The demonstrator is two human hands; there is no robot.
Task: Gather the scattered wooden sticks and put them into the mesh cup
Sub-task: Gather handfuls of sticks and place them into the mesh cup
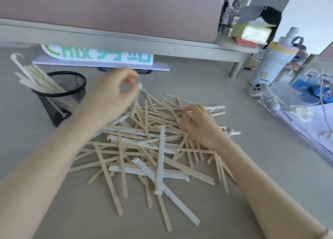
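Note:
A loose pile of flat wooden sticks (144, 148), some in white paper wrappers, covers the middle of the grey table (252, 166). At the left stands a black mesh cup (63, 98) with several sticks (36, 78) leaning out of it toward the left. My left hand (111, 94) hovers blurred above the pile's far left edge, to the right of the cup; whether its curled fingers pinch a thin stick tip I cannot tell. My right hand (200, 123) rests on the pile's right side, fingers bent down onto the sticks.
A white sign with green characters (100, 58) stands behind the cup under a shelf rail (126, 40). At the right are a pastel bottle (270, 64), a white controller (263, 96), a paper stack (310, 128) and a tissue pack (252, 31).

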